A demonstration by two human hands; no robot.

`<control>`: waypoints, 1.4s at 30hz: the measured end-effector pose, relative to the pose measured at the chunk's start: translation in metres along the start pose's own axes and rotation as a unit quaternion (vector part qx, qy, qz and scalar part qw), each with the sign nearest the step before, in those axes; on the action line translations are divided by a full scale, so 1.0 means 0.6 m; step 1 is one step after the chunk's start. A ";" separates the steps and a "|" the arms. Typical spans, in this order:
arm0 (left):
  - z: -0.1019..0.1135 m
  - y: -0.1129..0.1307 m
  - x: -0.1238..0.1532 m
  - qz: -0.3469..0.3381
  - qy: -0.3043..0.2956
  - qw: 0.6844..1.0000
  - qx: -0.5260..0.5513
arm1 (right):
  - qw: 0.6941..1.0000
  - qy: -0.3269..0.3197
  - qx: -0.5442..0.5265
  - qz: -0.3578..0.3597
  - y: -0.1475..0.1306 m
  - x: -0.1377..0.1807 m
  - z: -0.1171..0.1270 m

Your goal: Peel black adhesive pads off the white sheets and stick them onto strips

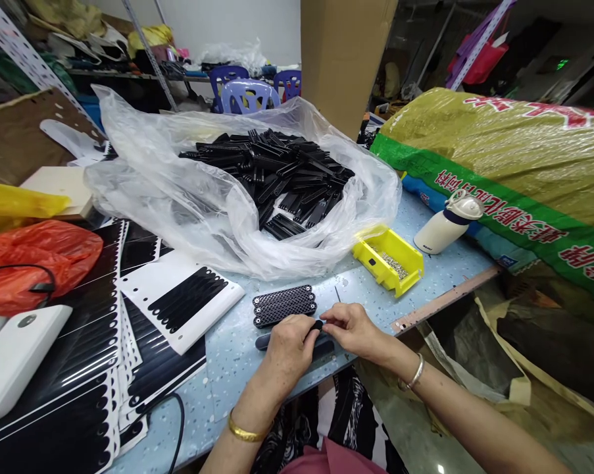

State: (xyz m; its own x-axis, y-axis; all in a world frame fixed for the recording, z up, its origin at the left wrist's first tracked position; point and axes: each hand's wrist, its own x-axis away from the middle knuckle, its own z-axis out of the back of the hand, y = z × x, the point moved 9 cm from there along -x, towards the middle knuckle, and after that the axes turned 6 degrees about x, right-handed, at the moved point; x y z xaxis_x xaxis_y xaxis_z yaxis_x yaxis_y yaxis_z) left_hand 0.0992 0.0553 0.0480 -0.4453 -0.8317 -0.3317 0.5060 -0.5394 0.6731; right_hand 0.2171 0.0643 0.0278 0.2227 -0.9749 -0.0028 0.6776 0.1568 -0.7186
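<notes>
My left hand (287,345) is closed on a narrow black strip. The strip's rounded end (318,325) shows past the thumb, and the rest is hidden under the fingers. Close to that end, the fingertips of my right hand (352,327) are pinched together; whatever they hold is too small to make out. Below both hands lies a dark elongated bar (323,350) on the table, partly covered by the left hand. Just beyond the left hand sit several black textured pieces (284,305) lined up side by side, with small metal rings or screws at their ends.
A clear plastic bag (227,230) full of black handle-like parts (277,164) spreads across the speckled blue table (230,388). A yellow bin (393,263) of small metal pieces and a white bottle (442,227) stand right. Black sticker sheets (188,299) lie left, near a red bag (45,263).
</notes>
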 end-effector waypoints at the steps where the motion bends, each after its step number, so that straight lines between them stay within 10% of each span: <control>1: 0.000 0.000 0.000 0.000 -0.001 1.000 0.000 | 1.000 -0.005 0.000 0.006 -0.002 -0.002 0.000; 9: 0.001 0.003 -0.002 -0.007 0.002 1.000 0.017 | 0.999 -0.011 -0.037 0.026 -0.014 -0.010 0.009; 21: 0.000 0.001 -0.001 -0.002 0.009 1.000 0.022 | 0.939 -0.023 -0.275 -0.205 0.033 -0.012 -0.032; 28: 0.095 0.026 0.047 -0.048 0.119 0.992 -0.014 | 0.951 0.004 -0.229 -0.208 0.036 -0.017 -0.028; 32: 0.160 -0.045 0.103 0.111 0.216 0.962 -0.121 | 0.959 0.017 -0.202 -0.198 0.039 -0.018 -0.027; 36: 0.123 -0.130 0.127 0.255 0.133 0.958 -0.016 | 0.968 0.033 -0.179 -0.175 0.036 -0.019 -0.024; 42: 0.081 -0.144 0.121 0.330 0.050 0.935 0.121 | 0.963 0.027 -0.177 -0.201 0.034 -0.022 -0.023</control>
State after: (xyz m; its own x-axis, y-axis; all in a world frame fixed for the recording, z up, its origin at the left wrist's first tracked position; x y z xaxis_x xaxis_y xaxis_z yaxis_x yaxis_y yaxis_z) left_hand -0.0127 0.0480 -0.0023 -0.0177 -0.9873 0.1580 0.4585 0.1324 0.8788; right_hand 0.2181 0.0780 0.0038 -0.0501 -0.9539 0.2960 0.4177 -0.2893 -0.8613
